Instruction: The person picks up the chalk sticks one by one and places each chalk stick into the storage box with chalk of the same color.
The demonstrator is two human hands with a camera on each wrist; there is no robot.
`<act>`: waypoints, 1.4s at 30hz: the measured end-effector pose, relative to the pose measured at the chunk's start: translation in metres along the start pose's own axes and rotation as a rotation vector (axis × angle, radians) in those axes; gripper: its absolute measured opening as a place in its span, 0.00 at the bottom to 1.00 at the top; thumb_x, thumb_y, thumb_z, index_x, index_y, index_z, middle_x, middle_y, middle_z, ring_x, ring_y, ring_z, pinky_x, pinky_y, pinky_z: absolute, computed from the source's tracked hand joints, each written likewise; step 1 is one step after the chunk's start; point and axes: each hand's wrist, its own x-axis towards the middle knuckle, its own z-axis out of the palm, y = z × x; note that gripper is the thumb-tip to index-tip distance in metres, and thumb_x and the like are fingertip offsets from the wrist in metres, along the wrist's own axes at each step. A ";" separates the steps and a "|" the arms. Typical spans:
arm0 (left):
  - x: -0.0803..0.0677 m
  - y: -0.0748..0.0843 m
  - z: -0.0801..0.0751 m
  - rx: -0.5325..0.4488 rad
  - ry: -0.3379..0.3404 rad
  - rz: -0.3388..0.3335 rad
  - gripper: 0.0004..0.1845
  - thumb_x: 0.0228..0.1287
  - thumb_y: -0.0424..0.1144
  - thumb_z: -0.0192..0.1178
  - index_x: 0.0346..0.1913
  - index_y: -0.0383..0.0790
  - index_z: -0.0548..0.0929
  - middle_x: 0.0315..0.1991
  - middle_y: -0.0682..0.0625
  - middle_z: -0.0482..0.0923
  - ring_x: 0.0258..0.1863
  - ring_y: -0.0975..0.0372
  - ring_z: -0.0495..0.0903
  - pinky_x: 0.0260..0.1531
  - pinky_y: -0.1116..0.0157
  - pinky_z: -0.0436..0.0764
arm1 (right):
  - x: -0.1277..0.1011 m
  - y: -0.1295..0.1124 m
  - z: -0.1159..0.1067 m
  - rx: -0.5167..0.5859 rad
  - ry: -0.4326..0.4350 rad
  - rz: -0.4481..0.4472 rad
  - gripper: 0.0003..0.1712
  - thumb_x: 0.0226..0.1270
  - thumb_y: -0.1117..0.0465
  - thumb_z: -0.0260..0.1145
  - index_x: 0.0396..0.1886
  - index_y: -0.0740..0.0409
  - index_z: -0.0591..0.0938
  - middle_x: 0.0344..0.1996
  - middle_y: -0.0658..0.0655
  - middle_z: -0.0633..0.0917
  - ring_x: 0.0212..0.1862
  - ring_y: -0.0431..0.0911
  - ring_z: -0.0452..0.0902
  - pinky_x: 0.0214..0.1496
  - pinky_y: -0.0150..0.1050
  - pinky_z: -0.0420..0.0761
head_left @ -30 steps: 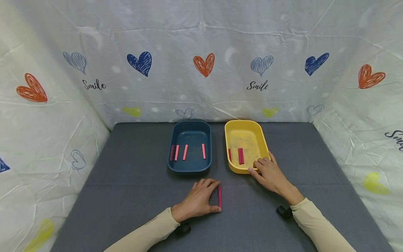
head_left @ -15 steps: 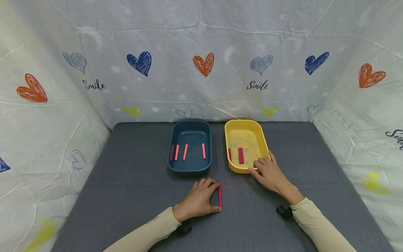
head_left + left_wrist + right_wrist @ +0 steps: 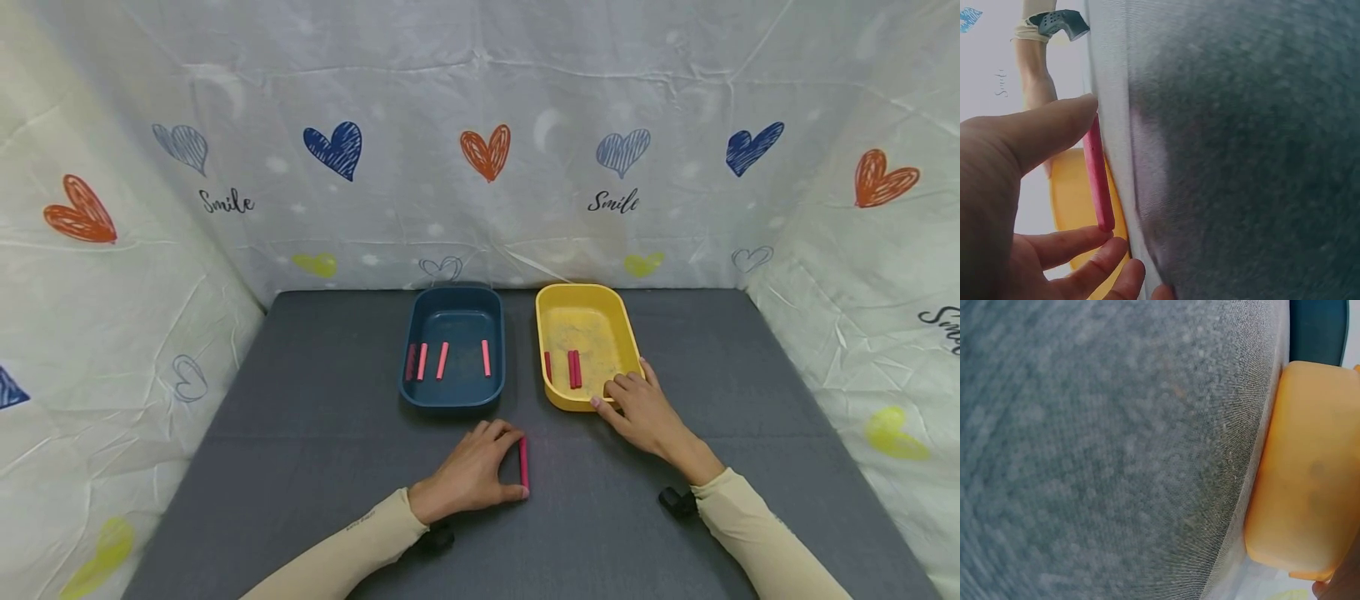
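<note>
My left hand pinches a dark pink, chalk-like stick by its two ends, thumb at the near end and fingertips at the far one. The left wrist view shows the stick spanning from the thumb to the fingers, close over the grey cloth. My right hand grips the near right corner of a yellow tray, its thumb at the front wall. Inside that tray lie several dark red sticks toward the left. From the right wrist, the yellow tray's outer wall fills the right side.
Left of the yellow tray stands a dark blue tray holding several light pink sticks. A grey cloth covers the table. White curtains printed with hearts enclose the back and sides.
My left hand and the stick in it stay almost still, with only a slight shift in the picture. The right hand keeps its place on the yellow tray.
</note>
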 end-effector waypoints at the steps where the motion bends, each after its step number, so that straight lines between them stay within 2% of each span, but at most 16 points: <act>1: 0.000 0.000 -0.001 -0.006 -0.001 -0.005 0.43 0.52 0.63 0.69 0.68 0.45 0.72 0.62 0.50 0.71 0.58 0.58 0.70 0.61 0.53 0.74 | 0.000 0.000 0.000 0.002 0.000 0.000 0.15 0.73 0.45 0.57 0.29 0.47 0.77 0.28 0.49 0.77 0.40 0.50 0.75 0.75 0.63 0.48; 12: -0.002 0.005 -0.012 -0.034 -0.003 -0.008 0.44 0.52 0.64 0.69 0.69 0.45 0.71 0.62 0.51 0.70 0.58 0.59 0.70 0.59 0.55 0.76 | 0.000 0.000 0.000 0.004 -0.008 0.008 0.15 0.73 0.46 0.57 0.30 0.47 0.77 0.29 0.49 0.78 0.41 0.50 0.76 0.76 0.63 0.47; 23: -0.003 0.012 -0.026 -0.038 0.054 0.014 0.43 0.52 0.62 0.70 0.68 0.45 0.72 0.62 0.51 0.70 0.56 0.60 0.69 0.57 0.57 0.78 | 0.000 0.000 0.000 -0.001 -0.004 0.005 0.15 0.73 0.46 0.57 0.29 0.47 0.77 0.28 0.49 0.78 0.41 0.50 0.76 0.75 0.63 0.48; 30: 0.000 0.017 -0.038 -0.038 0.073 0.016 0.44 0.51 0.60 0.71 0.69 0.46 0.71 0.63 0.50 0.70 0.59 0.58 0.69 0.60 0.53 0.76 | 0.000 0.000 0.000 -0.003 0.005 -0.001 0.15 0.73 0.45 0.57 0.29 0.47 0.77 0.28 0.48 0.77 0.39 0.49 0.75 0.75 0.64 0.49; 42: 0.012 0.026 -0.055 -0.018 0.124 0.039 0.44 0.52 0.60 0.71 0.71 0.47 0.69 0.65 0.52 0.68 0.60 0.59 0.68 0.59 0.54 0.78 | 0.000 -0.001 -0.001 -0.005 0.027 -0.014 0.14 0.73 0.46 0.59 0.28 0.46 0.77 0.27 0.47 0.77 0.38 0.49 0.75 0.74 0.65 0.52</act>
